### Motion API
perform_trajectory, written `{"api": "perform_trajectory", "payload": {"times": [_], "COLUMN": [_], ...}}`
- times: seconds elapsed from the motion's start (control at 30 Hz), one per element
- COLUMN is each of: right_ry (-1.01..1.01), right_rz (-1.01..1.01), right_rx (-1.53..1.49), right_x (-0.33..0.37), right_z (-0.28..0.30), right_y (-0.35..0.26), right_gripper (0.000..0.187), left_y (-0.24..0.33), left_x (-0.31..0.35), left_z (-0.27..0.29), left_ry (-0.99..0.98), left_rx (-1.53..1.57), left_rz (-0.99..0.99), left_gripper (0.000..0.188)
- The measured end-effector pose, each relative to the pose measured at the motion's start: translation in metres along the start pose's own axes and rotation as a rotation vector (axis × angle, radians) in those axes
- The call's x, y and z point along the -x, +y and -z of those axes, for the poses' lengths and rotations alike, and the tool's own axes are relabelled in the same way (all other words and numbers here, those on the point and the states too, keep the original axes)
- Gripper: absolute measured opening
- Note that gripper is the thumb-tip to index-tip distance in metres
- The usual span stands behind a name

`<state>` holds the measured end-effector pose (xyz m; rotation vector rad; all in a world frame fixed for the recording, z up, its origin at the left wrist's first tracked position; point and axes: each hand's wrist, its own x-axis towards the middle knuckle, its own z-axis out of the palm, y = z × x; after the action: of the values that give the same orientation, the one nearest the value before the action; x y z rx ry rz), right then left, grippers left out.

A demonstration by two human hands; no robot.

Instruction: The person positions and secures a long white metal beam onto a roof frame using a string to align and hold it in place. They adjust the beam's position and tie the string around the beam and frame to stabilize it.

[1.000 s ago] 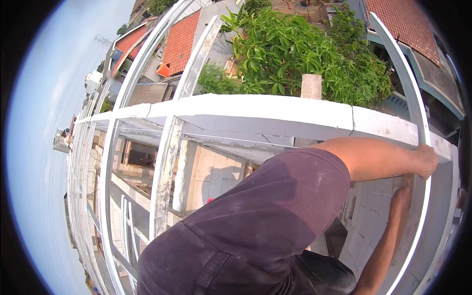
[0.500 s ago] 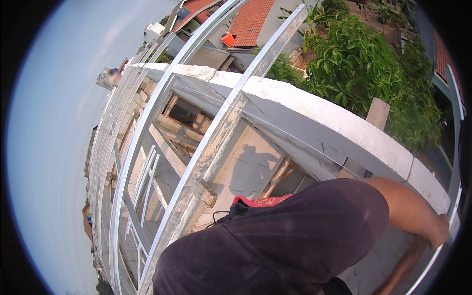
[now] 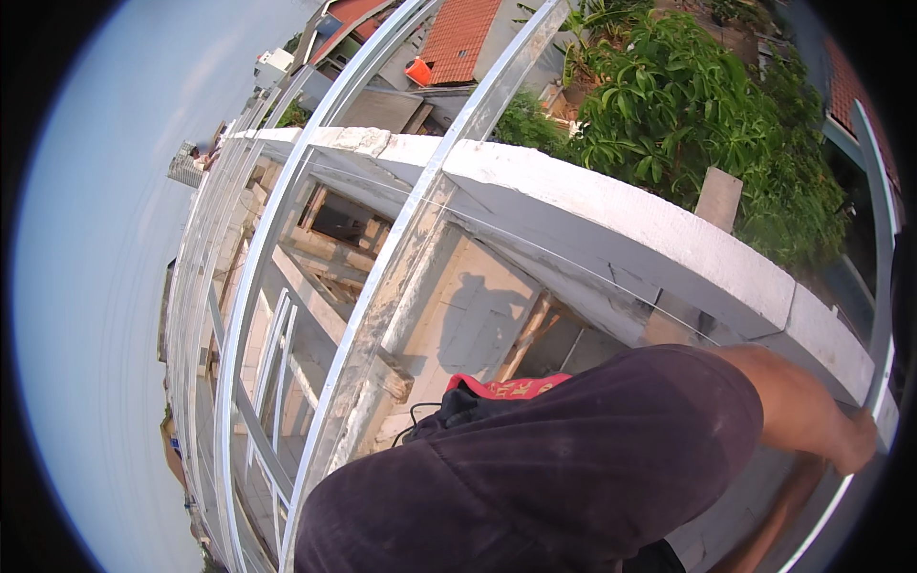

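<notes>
At the right edge, my left hand (image 3: 856, 442) is closed around a pale metal rafter (image 3: 875, 191) that bends along the rim. Its arm comes out of a dark purple sleeve (image 3: 573, 449), which fills the lower middle. Below it, in shade, my right forearm (image 3: 778, 520) reaches toward the same rafter; the right hand itself is hidden behind the left arm and hand. Beyond the sleeve lies a red cloth item (image 3: 511, 388) with yellowish marks, beside a black piece and a thin cord.
More shiny metal rafters (image 3: 382, 263) run in a row to the left, over an open room with wooden frames (image 3: 525, 334). A white-topped block wall (image 3: 611, 196) crosses the middle. Outside it stand a leafy tree (image 3: 669, 95) and tiled roofs (image 3: 458, 38). A thin string (image 3: 564, 244) stretches along the wall.
My view has shifted slightly, so the rafters, wall and tree sit a little further left. My left hand keeps its hold on the rafter, almost unmoved.
</notes>
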<state>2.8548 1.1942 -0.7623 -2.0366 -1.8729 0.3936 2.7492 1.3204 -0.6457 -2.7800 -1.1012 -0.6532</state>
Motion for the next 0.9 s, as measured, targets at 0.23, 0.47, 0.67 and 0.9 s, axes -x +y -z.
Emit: {"api": "perform_trajectory", "payload": {"times": [0.23, 0.47, 0.67, 0.9], "right_ry": [0.04, 0.081, 0.155, 0.268], "right_rz": [-0.033, -0.046, -0.291, -0.393], "right_rx": [0.012, -0.01, 0.098, 0.068], "right_x": [0.007, 0.023, 0.031, 0.021], "right_z": [0.02, 0.028, 0.036, 0.03], "right_y": [0.003, -0.019, -0.056, -0.091], "right_gripper": [0.061, 0.058, 0.044, 0.032], "left_y": [-0.005, 0.003, -0.002, -0.012], "left_x": [-0.014, 0.003, 0.018, 0.021], "left_z": [0.067, 0.08, 0.144, 0.136], "left_ry": [-0.404, -0.386, -0.367, -0.381], "left_rx": [0.246, 0.306, 0.516, 0.482], "left_rz": [0.004, 0.008, 0.062, 0.16], "left_gripper": [0.021, 0.021, 0.017, 0.021]}}
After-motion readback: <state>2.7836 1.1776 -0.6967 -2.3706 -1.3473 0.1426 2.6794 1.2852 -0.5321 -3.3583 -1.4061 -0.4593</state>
